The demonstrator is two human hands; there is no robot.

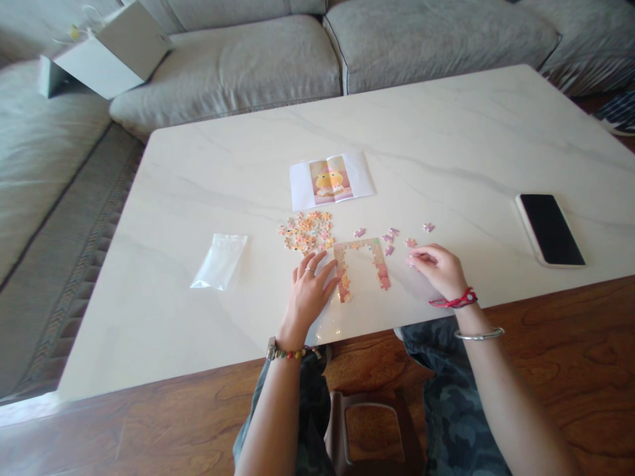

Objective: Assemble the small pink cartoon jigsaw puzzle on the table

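Observation:
A partly joined jigsaw puzzle point(383, 271) lies on the table between my hands, its pieces forming a top edge and two sides. My left hand point(312, 285) rests with fingers spread beside the puzzle's left side, the fingertips close to a pile of loose puzzle pieces point(307, 231). To the right of the puzzle, my right hand point(439, 268) pinches a small pink puzzle piece point(411, 261), mostly covered by the fingers. Several loose purple and pink pieces point(389, 250) lie near that hand. Behind the pile is a creased picture sheet point(331, 180) showing yellow characters.
A clear plastic bag point(219, 262) lies left of the pile on the white marble-patterned table point(223, 165). At the right is a phone point(551, 230). Beyond the table stands a grey sofa point(258, 63) with a white box point(116, 49) on it. Below is a brown stool point(337, 423).

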